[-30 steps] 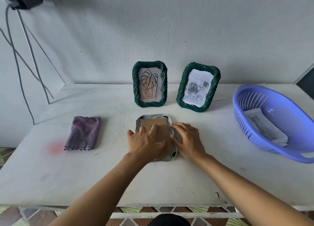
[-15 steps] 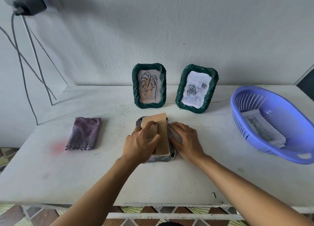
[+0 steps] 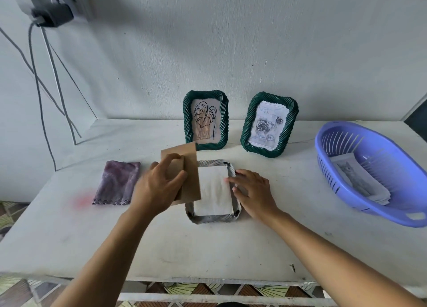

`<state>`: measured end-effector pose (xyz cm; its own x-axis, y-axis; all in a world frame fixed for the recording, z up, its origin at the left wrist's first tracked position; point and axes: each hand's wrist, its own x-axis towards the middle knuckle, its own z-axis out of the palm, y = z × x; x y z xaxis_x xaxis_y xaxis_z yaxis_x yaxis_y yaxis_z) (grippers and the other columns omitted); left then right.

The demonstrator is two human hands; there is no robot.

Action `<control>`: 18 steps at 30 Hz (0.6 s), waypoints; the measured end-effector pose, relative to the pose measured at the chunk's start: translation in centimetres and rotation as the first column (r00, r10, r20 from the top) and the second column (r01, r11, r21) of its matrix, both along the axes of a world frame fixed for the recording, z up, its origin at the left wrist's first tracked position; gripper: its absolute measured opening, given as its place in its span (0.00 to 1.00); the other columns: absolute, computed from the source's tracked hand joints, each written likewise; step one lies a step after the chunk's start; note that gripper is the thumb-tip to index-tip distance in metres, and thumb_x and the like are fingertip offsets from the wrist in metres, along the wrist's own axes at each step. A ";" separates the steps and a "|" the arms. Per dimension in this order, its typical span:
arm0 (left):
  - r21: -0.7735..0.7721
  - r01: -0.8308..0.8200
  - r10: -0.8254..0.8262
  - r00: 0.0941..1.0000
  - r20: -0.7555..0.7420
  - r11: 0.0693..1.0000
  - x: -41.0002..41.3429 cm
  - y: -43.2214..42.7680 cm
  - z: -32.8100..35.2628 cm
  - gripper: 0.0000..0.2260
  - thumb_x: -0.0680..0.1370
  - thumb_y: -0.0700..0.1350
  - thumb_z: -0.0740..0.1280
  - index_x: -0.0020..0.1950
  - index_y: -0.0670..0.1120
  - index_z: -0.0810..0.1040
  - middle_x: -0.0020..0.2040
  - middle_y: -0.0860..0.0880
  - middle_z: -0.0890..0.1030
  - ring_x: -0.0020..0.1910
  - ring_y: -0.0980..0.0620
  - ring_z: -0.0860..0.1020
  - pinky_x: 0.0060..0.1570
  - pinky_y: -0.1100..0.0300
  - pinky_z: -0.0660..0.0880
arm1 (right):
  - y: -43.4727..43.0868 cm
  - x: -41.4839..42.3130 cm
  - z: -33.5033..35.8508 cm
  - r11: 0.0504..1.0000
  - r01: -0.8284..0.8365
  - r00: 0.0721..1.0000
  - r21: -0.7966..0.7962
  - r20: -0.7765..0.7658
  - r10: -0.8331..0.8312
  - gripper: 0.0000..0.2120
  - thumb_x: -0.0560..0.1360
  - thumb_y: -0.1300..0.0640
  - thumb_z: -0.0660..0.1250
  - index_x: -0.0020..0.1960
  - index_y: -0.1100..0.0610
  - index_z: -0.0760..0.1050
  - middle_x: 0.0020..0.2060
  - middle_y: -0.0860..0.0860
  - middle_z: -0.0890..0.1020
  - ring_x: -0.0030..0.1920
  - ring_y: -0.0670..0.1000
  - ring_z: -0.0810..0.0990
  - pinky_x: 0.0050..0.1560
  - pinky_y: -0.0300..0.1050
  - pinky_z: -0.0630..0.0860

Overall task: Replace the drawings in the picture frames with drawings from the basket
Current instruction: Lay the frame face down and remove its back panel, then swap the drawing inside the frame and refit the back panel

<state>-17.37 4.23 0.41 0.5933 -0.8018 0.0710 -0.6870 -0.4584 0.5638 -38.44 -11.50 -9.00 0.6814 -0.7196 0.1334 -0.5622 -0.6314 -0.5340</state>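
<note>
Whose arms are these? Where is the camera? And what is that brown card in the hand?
There is no machine here. These are a person's two arms. The camera sits on the person's head and looks down, so you see what they see.

At the back of the white table stand two green picture frames: the leaf frame and the rose frame. A third frame lies face down in front of them. The left hand holds a brown backing board, tilted up off that frame, so the white paper inside shows. The right hand rests its fingers on the frame's edge.

On the right, a purple basket holds more drawings. On the left lies a folded purple cloth.
</note>
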 end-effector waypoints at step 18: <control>0.229 -0.016 -0.056 0.951 0.303 0.973 2.0 2.5 -6.7 0.29 0.73 0.68 0.49 0.69 0.60 0.73 0.47 0.51 0.72 0.50 0.46 0.78 0.47 0.52 0.69 | 0.5 0.1 -0.7 0.989 0.028 0.999 -0.142 0.039 -0.023 0.19 0.77 0.46 0.55 0.62 0.41 0.78 0.64 0.48 0.76 0.65 0.51 0.73 0.64 0.53 0.65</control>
<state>-15.41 6.75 -6.28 0.5554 -0.8293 0.0618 -0.8197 -0.5336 0.2082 -38.31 -10.96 -9.65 0.6557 -0.7085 0.2608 -0.5606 -0.6883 -0.4605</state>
